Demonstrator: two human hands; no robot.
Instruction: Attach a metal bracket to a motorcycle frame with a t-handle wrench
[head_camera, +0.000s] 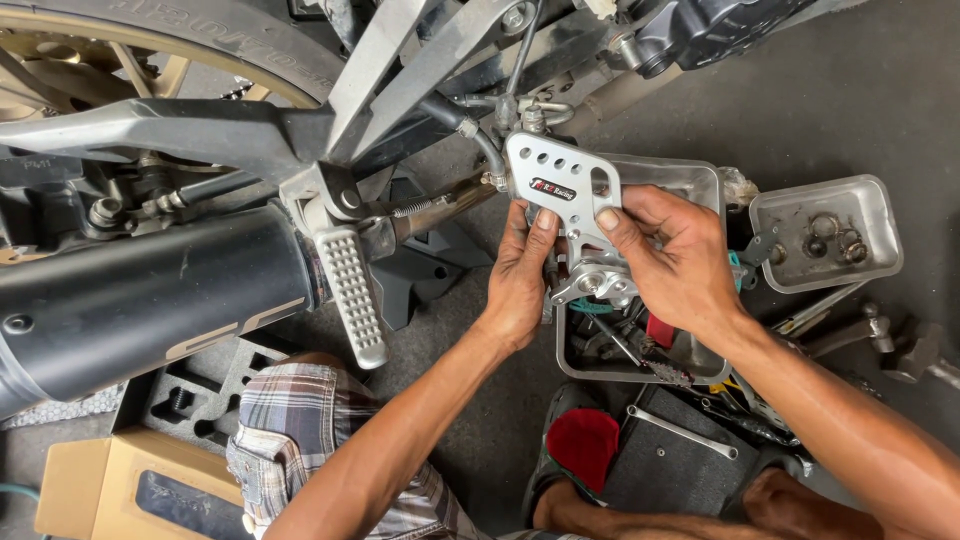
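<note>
You hold the silver perforated bracket (566, 205) between both hands, its long axis running up toward the motorcycle frame; your left hand (520, 280) pinches its lower left edge, your right hand (672, 255) clamps the right side, equally near, above the metal tray (712, 180).

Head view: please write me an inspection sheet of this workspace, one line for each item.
Surface: grey concrete floor, stained.
Job's things: silver perforated metal bracket plate at the motorcycle's rear footrest area, held by both hands.
Clutter: rectangular metal tray of tools under the hands; small metal tray with rings; hammers; cardboard box; black foam insert.
Hands: left hand and right hand both grip the plate.
Cables: black hose behind the plate.
Surroundings: black exhaust muffler, ribbed silver footpeg, rear tyre.
</note>
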